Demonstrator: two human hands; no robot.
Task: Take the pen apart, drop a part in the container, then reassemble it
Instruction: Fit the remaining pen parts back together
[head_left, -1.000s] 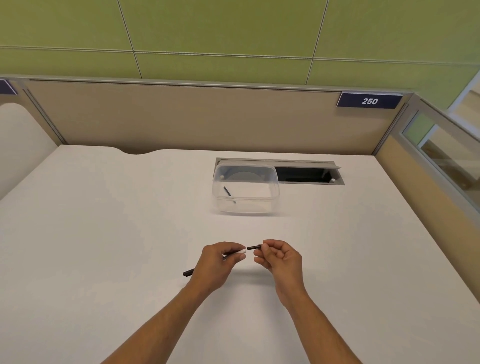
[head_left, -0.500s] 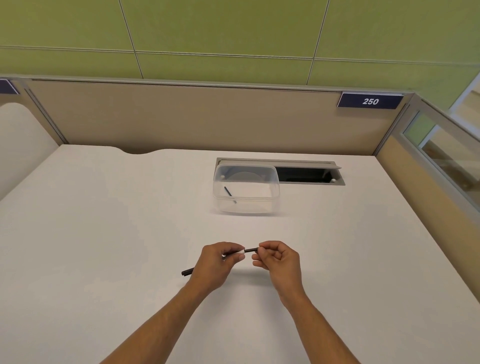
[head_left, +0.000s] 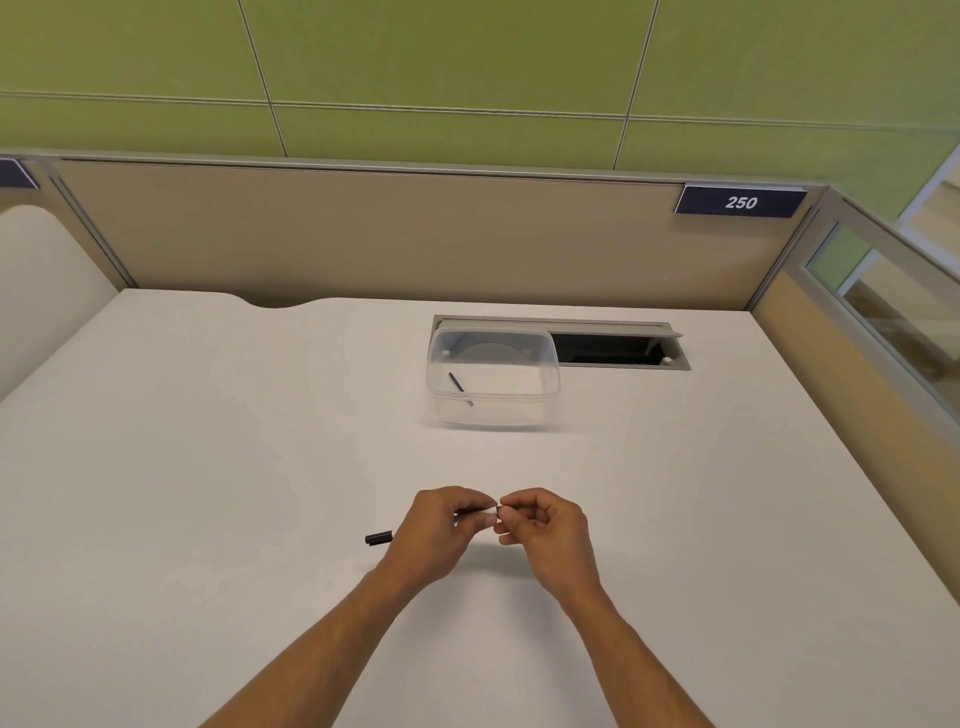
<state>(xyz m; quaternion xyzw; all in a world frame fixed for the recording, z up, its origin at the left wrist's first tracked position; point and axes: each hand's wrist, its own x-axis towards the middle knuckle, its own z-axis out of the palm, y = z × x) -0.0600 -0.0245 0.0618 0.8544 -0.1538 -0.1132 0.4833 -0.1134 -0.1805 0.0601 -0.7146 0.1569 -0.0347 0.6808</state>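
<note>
My left hand (head_left: 434, 530) grips the black pen barrel (head_left: 379, 538); its rear end sticks out to the left just above the white desk (head_left: 208, 467). My right hand (head_left: 545, 525) pinches the pen's small black front piece (head_left: 500, 512), pressed against the barrel's end right beside my left fingertips. Most of the pen is hidden inside both fists. Farther back stands a clear plastic container (head_left: 540, 405) holding a thin dark pen part (head_left: 457, 383) that leans against its left side.
A grey cable hatch (head_left: 623, 351) lies open in the desk behind the container. Beige partition walls close off the back and right, with a "250" sign (head_left: 740, 201) at the top right.
My hands have come together: the gap between the front piece in my right hand and the barrel in my left has closed, and the exposed dark section is now covered.
</note>
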